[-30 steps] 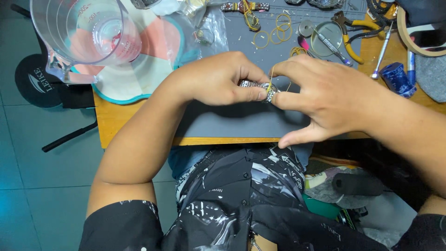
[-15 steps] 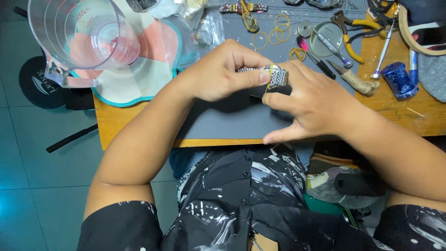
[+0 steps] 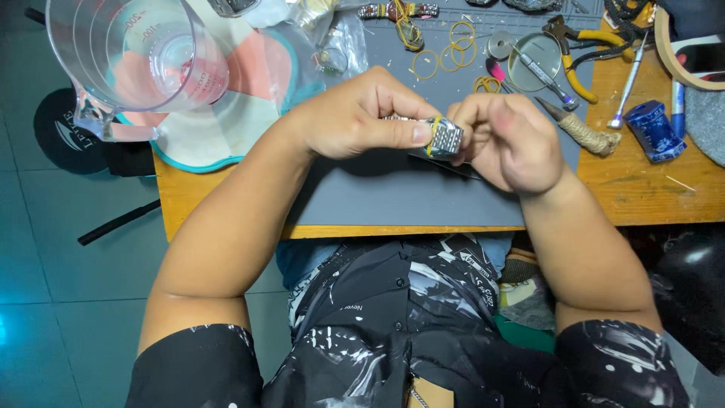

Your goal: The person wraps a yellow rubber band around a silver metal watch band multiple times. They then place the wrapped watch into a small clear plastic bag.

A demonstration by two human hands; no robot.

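Metal watch band (image 3: 445,137) is held above the grey mat (image 3: 393,196), pinched by left hand (image 3: 362,113) thumb and fingers; right hand (image 3: 510,140) is curled closed on its other side. Yellow rubber band (image 3: 434,134) is best kept flat, not twisted. Measuring jug (image 3: 143,57) sits well apart. Pliers (image 3: 578,45), awl (image 3: 581,132), loose bands (image 3: 453,53) crowd the far edge.

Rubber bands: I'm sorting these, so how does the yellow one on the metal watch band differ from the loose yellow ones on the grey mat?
The rubber band on the metal watch band is stretched tight around it, held up between the left hand and right hand. The loose rubber bands lie flat, slack and round on the grey mat, untouched. Both share the yellow colour.
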